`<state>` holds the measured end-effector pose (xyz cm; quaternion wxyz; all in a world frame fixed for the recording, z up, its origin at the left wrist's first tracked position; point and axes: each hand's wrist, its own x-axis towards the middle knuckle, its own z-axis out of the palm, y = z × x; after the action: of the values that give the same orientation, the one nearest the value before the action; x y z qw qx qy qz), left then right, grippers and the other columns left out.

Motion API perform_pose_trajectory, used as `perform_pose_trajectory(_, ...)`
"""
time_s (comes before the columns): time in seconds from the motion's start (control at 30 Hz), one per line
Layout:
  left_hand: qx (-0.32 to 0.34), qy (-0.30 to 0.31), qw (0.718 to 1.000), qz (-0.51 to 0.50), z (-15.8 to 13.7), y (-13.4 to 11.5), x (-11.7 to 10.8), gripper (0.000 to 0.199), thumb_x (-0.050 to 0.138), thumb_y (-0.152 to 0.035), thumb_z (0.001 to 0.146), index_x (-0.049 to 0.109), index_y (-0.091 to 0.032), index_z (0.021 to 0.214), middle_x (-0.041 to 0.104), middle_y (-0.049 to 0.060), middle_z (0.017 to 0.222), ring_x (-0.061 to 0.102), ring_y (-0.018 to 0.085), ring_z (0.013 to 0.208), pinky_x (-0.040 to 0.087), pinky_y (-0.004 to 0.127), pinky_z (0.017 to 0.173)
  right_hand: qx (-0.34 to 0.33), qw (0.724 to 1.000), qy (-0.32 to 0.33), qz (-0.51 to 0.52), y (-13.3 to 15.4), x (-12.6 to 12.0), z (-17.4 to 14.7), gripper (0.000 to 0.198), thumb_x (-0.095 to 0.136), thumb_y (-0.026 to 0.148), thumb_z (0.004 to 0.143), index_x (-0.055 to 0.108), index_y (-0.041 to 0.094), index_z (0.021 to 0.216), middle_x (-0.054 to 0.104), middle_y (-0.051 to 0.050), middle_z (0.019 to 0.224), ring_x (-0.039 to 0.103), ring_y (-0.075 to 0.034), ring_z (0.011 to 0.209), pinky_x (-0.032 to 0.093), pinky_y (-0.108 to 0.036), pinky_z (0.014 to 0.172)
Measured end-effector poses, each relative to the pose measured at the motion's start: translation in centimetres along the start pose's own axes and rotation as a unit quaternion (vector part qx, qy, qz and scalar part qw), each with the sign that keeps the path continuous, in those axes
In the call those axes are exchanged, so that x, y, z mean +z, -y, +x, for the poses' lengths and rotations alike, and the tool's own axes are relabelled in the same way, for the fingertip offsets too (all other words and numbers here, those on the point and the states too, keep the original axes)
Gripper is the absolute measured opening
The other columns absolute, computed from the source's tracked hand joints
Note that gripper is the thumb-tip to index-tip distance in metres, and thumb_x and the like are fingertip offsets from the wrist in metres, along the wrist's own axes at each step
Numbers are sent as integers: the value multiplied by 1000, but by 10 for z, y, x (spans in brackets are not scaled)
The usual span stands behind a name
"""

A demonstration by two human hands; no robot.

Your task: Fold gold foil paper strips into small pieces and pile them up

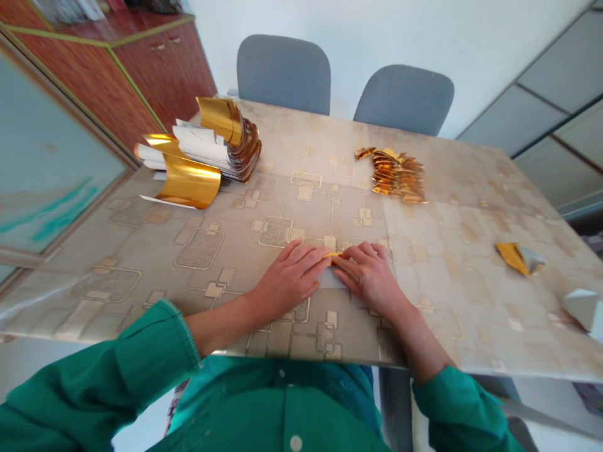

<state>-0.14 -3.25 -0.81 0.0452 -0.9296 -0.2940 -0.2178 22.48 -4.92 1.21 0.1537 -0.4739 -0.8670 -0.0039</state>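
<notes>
Near the front edge of the table, my left hand (300, 271) and my right hand (366, 274) meet over a sheet of gold foil paper (335, 254). A narrow gold strip of it shows between my fingertips, and its pale side lies on the tabletop below. The fingers of both hands are bent and pressed onto the paper, covering most of it. Beyond my right hand sits a pile of folded gold paper pieces (398, 176). At the back left stands a stack of curled gold-and-white foil sheets (226, 141), with one loose curled sheet (191, 182) in front.
A patterned cloth covers the table (292, 188). On the right lie a crumpled gold scrap (516, 257) and a white folded paper (584, 307). Two grey chairs (285, 72) stand behind the table, and a red-brown cabinet (160, 69) is at the back left.
</notes>
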Motion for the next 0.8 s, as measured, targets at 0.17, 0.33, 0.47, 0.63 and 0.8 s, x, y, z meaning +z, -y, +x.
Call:
perform_pose_trajectory(0.17, 10, 46, 999, -8, -4, 5, 7, 37, 53, -25, 98, 56, -12, 132, 62, 11, 135, 56, 25, 121, 32, 45, 111, 64, 997, -44, 14, 5, 11, -3, 23, 53, 34, 100, 74, 25, 104, 70, -3, 96, 55, -21, 90, 30, -39, 86)
perform_pose_trajectory(0.33, 20, 72, 997, 6, -6, 7, 2, 36, 52, -28, 100, 55, -18, 134, 59, 9, 141, 55, 25, 125, 30, 47, 111, 118, 991, -64, -1, 9, 17, -8, 18, 59, 32, 97, 75, 26, 102, 71, -4, 96, 55, -21, 90, 31, -38, 85)
perform_pose_trajectory(0.47, 26, 91, 996, 3, -9, 10, -1, 34, 53, -29, 99, 56, -22, 133, 54, 8, 146, 53, 24, 129, 29, 47, 112, 136, 989, -63, -13, 10, 15, -11, 18, 60, 31, 97, 74, 24, 106, 71, -4, 97, 55, -22, 92, 31, -39, 86)
perform_pose_trajectory(0.63, 24, 100, 995, 2, -10, 11, -2, 35, 54, -30, 99, 56, -23, 134, 54, 7, 146, 52, 24, 129, 33, 44, 108, 138, 988, -56, -41, 8, 14, -9, 19, 60, 33, 96, 74, 25, 106, 71, -4, 95, 53, -23, 92, 30, -40, 87)
perform_pose_trajectory(0.8, -4, 120, 992, 33, -6, 1, -8, 32, 55, -29, 98, 59, -20, 129, 56, 10, 139, 54, 26, 118, 41, 41, 99, 138, 986, -73, -60, 7, 11, -2, 18, 59, 30, 97, 73, 23, 106, 70, -5, 94, 53, -24, 91, 32, -40, 85)
